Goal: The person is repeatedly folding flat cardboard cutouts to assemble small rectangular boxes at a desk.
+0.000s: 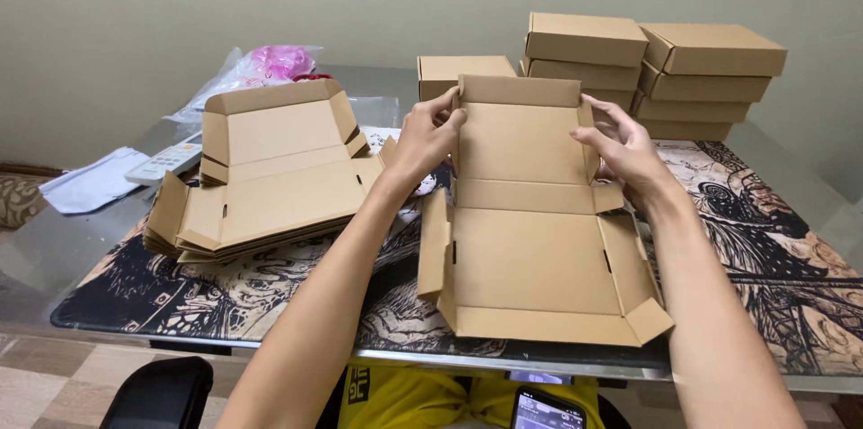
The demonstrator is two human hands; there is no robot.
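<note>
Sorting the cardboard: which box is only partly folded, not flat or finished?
The box held by both hands, left hand and right hand; its back panel stands raised.

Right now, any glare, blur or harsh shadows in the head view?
Head view: soft, even light; sharp on both hands, left hand and right hand, and on the half-folded brown cardboard box. Faint sheen on the glass tabletop edge. Mild wide-angle stretch at the corners.

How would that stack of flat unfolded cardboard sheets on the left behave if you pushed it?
The stack of flat cardboard would probably fan apart: its sheets already sit slightly offset. It is likely light, being thin board. The printed mat beneath may grip the bottom sheet, so the upper ones would slide first.
</note>
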